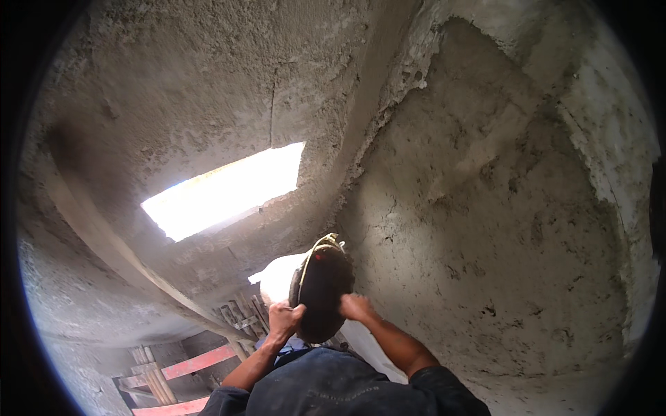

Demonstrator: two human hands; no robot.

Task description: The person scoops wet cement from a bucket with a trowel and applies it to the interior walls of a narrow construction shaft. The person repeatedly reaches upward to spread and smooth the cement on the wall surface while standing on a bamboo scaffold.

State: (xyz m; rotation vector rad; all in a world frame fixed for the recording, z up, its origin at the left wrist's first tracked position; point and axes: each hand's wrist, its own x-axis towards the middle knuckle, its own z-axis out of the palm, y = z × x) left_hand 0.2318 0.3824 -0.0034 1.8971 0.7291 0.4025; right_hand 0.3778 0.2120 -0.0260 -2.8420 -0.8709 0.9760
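Note:
In front of my chest I hold up a white, bucket-like container (pixel 279 274), tilted so that its dark round side (pixel 325 295) faces me. A yellow-green cord or band runs along its rim, and a small red spot shows near the top. My left hand (pixel 284 320) is closed on the lower left edge, beside the white wall. Against the right edge of the dark side my right hand (pixel 355 307) is closed, its fingertips hidden. Whether the dark area is a hollow or contents is too dark to tell.
A rough, grey plastered wall (pixel 479 229) fills the right side. On the left a bright rectangular opening (pixel 225 191) breaks the rough surface. A curved ridge (pixel 132 263) runs below it. Red boards (pixel 201 362) and wooden poles (pixel 154 374) stand at the lower left.

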